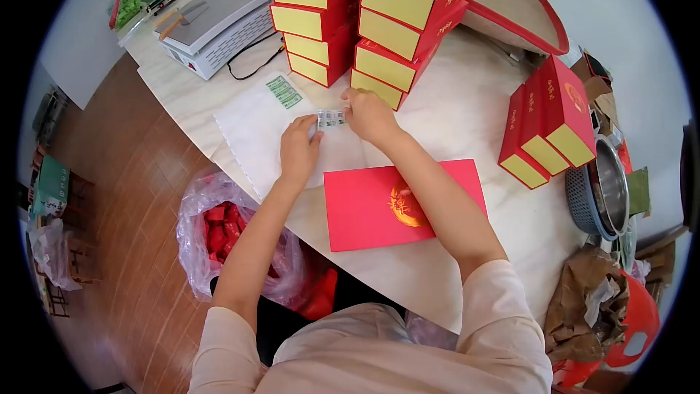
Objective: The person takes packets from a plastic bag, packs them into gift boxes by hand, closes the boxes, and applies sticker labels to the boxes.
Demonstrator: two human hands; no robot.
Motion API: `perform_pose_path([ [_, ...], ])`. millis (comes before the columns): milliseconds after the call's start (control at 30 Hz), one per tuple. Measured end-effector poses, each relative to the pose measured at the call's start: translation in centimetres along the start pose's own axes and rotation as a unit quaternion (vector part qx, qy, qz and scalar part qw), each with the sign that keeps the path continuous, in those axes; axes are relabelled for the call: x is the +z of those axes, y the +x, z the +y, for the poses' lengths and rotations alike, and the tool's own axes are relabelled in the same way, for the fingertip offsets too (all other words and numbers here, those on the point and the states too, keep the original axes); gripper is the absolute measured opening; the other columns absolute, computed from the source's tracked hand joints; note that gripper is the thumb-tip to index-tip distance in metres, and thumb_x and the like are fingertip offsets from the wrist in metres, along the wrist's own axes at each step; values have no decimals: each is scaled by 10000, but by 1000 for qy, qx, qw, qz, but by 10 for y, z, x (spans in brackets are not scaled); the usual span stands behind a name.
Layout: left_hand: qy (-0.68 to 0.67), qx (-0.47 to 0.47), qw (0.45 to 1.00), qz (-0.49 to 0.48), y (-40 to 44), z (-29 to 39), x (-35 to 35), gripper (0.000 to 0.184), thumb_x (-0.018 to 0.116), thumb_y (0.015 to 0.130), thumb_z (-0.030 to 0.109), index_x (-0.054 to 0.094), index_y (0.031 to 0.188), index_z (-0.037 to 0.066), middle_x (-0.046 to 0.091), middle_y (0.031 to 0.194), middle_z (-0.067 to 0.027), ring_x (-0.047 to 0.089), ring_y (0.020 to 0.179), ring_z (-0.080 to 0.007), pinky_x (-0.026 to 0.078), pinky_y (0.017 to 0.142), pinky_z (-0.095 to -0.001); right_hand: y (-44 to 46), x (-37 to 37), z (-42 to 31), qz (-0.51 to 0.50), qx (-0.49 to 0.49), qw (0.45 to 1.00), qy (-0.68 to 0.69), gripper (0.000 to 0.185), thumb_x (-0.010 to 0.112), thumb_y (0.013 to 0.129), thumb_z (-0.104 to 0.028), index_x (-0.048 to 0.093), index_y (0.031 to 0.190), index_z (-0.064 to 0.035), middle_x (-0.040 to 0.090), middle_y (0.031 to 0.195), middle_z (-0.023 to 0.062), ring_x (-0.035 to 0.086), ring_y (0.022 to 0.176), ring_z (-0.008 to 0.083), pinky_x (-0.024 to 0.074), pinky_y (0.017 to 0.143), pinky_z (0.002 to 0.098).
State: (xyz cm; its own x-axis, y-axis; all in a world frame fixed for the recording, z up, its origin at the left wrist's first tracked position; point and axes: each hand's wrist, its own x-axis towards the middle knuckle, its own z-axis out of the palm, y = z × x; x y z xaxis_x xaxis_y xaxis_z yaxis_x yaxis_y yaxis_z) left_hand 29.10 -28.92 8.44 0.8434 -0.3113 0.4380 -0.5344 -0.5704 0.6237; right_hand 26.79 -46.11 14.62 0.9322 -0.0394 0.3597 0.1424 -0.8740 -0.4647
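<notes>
A small strip of green-and-white labels (pixel 332 118) is between my two hands over white paper. My left hand (pixel 297 149) holds its left edge with thumb and fingertips. At the strip's right edge, my right hand (pixel 370 117) is closed with curled fingers in a pinch; the fingertips are partly hidden. Another piece with green labels (pixel 284 92) lies on the white backing paper (pixel 251 120), just beyond my left hand. Under my right forearm is a flat red gift box (pixel 361 211) with a gold emblem, partly covered by the arm.
Two tall stacks of red-and-yellow boxes (pixel 310 18) stand behind my hands. More boxes (pixel 558 113) lie at the right, beside metal and plastic basins (pixel 611 186). A grey-topped machine (pixel 215 25) with a cord sits back left. A plastic bag (pixel 193 237) of red packets is below the table edge.
</notes>
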Motion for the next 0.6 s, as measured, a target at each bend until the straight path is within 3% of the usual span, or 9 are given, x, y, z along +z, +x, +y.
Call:
perform_pose_path([
  [33,-1,-1,1000,1,-1,3,-2,346,654,810,70,608,1149,19,614,1152,-135,584,1054,-325,432,954,-390,2,3,6,-1,-1,1000,-1,202,644,784,-110,641,947,9,656,956,177,628,918,339,514,786,410],
  [100,-76,-7,997,2,-4,8,-5,317,634,814,31,611,1130,22,628,1109,-143,604,1021,-316,469,894,-332,4,7,11,66,-141,987,35,337,673,775,-71,629,1108,-44,658,917,124,616,881,323,504,785,396],
  [200,-158,-10,987,-4,-4,3,-4,307,620,811,8,614,1118,15,627,1117,-134,599,1048,-287,450,921,-329,6,11,4,27,-182,979,87,284,676,775,-65,655,1056,-39,658,899,121,603,901,316,496,801,387],
  [333,-222,-7,975,-12,-8,0,-8,284,609,816,-7,622,1099,15,624,1128,-114,589,1075,-258,437,936,-317,4,7,-4,-34,-178,983,39,240,663,777,-46,673,1017,-28,655,888,138,607,883,319,496,788,388],
  [400,-170,79,982,18,-7,1,-11,307,613,804,-17,623,1103,50,617,1141,-111,607,1027,-277,478,878,-341,5,8,-1,-76,-146,985,47,192,679,757,-58,693,945,-23,664,920,167,609,945,326,499,815,401],
  [533,-160,59,985,13,-9,3,-11,327,624,800,-6,607,1122,50,615,1149,-113,603,1029,-276,470,890,-348,2,10,5,-105,-151,983,9,194,666,762,-40,688,953,-13,662,930,177,609,946,333,500,813,403],
  [600,-149,2,988,46,-8,-2,-6,432,661,795,23,561,1214,60,608,1142,-99,583,1079,-236,447,909,-336,2,8,4,-106,-143,983,41,215,645,755,6,673,967,-2,661,942,183,606,949,341,497,816,397],
])
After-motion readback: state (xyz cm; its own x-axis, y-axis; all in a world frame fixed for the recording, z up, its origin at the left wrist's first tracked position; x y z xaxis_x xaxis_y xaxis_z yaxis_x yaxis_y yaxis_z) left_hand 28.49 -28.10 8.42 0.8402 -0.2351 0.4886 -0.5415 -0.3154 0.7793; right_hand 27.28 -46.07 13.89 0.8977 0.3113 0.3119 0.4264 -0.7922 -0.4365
